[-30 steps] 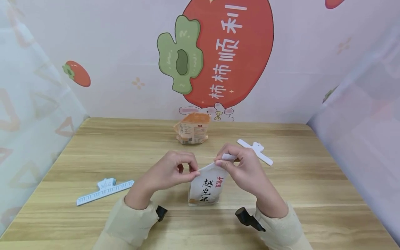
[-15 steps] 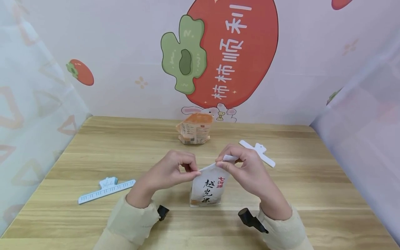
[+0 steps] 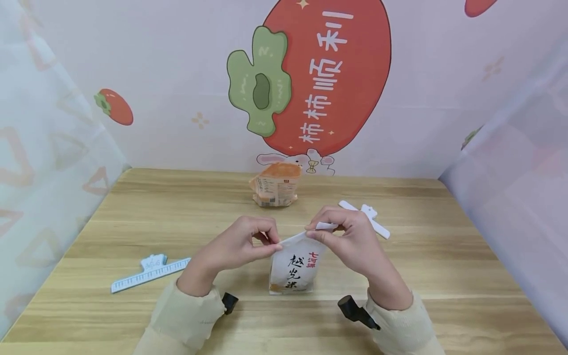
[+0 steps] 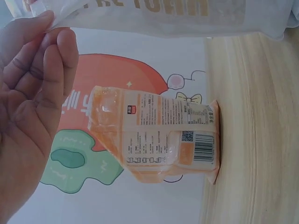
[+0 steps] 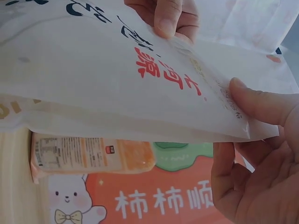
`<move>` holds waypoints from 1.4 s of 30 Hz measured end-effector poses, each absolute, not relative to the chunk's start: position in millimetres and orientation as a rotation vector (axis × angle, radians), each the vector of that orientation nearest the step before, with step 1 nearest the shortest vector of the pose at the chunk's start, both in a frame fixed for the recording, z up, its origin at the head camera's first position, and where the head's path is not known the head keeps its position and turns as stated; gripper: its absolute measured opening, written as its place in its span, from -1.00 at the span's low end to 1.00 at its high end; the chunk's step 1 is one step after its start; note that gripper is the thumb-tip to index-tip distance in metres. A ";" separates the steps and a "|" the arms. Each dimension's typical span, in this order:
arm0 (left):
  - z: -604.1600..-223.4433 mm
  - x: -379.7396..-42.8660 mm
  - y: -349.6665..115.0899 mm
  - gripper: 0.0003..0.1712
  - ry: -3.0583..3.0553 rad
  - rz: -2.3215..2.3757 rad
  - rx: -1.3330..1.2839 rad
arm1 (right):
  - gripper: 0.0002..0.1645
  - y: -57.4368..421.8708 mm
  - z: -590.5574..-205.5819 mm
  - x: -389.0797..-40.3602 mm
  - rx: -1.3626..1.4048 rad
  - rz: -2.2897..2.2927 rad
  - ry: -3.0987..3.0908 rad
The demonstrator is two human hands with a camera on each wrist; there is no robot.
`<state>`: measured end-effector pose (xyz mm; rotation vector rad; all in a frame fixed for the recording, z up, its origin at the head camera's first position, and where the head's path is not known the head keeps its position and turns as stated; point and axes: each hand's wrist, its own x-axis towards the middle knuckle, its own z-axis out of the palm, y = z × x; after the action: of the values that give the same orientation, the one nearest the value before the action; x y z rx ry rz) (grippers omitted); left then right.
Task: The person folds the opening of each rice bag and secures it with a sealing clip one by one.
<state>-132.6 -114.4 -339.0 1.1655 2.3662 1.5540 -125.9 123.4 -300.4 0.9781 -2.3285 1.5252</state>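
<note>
A white rice bag [image 3: 294,266] with black and red characters stands upright in the middle of the table, low in the head view. My left hand [image 3: 241,244] pinches its top edge at the left corner between thumb and forefinger. At the right end of the same edge, my right hand [image 3: 348,239] pinches the film, and a white flap pokes out past the fingers. In the right wrist view the bag's top [image 5: 187,88] runs between both hands. The left wrist view shows the bag's side [image 4: 187,18] above, with the left thumb and fingertips gripping its corner.
An orange-and-white package [image 3: 276,185] stands behind the bag, near the back wall. To the left lies a light blue clip [image 3: 151,273] with a piano-key pattern. A white clip [image 3: 366,217] lies beyond the right hand. Printed cloth walls [image 3: 168,138] enclose the wooden table [image 3: 443,296].
Both hands keep their hold on the bag's top edge, with barely any movement. The whole head view shifts slightly.
</note>
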 end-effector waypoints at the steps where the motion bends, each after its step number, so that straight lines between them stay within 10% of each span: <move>1: -339.1 -132.7 -114.2 -0.89 2.370 1.556 1.171 | -0.87 123.8 -300.4 -126.2 0.970 1.539 -2.343; 42: -337.5 -114.4 -105.3 -0.83 2.820 1.414 1.273 | -0.73 136.3 -289.8 -135.1 1.286 1.204 -2.396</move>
<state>-114.4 -105.3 -337.5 1.2733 2.8198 1.4143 -135.1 136.3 -289.8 1.2857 -2.3959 1.2038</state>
